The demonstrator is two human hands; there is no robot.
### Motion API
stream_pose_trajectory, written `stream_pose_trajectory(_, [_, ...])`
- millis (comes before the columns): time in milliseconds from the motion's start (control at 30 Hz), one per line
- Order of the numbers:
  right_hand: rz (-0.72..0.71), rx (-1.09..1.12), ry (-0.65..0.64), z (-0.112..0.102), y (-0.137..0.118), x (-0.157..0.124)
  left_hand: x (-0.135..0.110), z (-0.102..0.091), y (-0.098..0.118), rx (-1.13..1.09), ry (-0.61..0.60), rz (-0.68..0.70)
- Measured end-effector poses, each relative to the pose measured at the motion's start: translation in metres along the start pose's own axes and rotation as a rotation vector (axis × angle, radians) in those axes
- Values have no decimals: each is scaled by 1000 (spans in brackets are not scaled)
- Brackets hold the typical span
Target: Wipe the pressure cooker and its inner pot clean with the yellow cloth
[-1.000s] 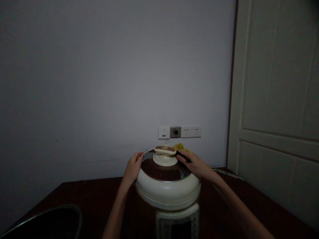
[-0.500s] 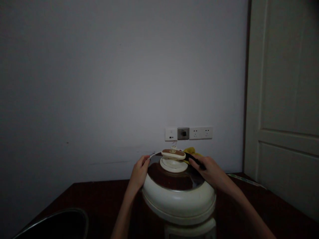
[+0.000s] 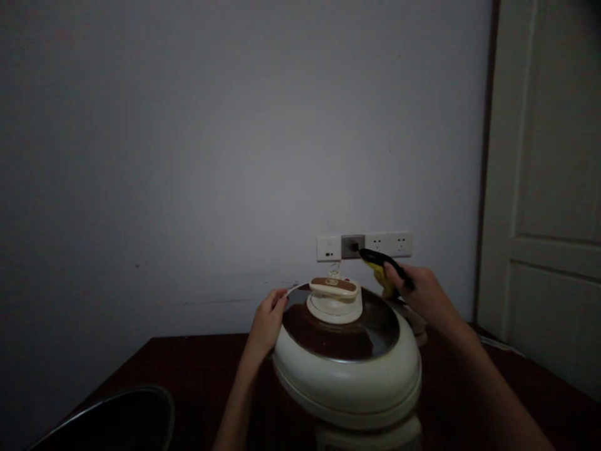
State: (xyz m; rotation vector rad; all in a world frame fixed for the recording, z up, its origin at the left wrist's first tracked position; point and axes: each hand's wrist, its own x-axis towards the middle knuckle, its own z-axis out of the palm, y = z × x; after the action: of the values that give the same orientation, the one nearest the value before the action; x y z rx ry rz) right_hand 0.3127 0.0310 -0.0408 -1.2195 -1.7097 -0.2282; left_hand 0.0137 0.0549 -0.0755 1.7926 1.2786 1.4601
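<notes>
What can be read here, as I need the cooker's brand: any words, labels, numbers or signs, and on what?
No text can be read.
Brown plate on the lid handle: a small mark, too blurred to read.
Wall sockets: no legible marking.
Black-and-yellow tool in the right hand: no lettering visible.

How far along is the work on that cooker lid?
Done: cream, brown-topped round cooker lid sits on its cream base. In hand: left hand holds its rim; right hand holds a black-and-yellow tool above it. Left: tool not touching the lid; remainder unclear in dim light.
</notes>
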Motion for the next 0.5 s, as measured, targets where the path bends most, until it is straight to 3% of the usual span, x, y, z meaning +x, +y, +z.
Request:
stream_pose_trajectory(67, [-45,-53,-41,0,-1,5,0,0,0,1,-4,4])
stream_pose_trajectory(200, [-163,-81,-329,7,-19,8,-1,0,0,-6,10,4])
stream_pose_trajectory(267, [-199,-100,-380,8,-22,13,-1,0,0,-4,11,7])
stream_pose_trajectory(367, [-165,-171,-245,5,-6,27,-1,0,0,0,0,15])
stream_pose_trajectory(500, [-38,-264,-60,-1,35,47,0,0,0,3,18,1])
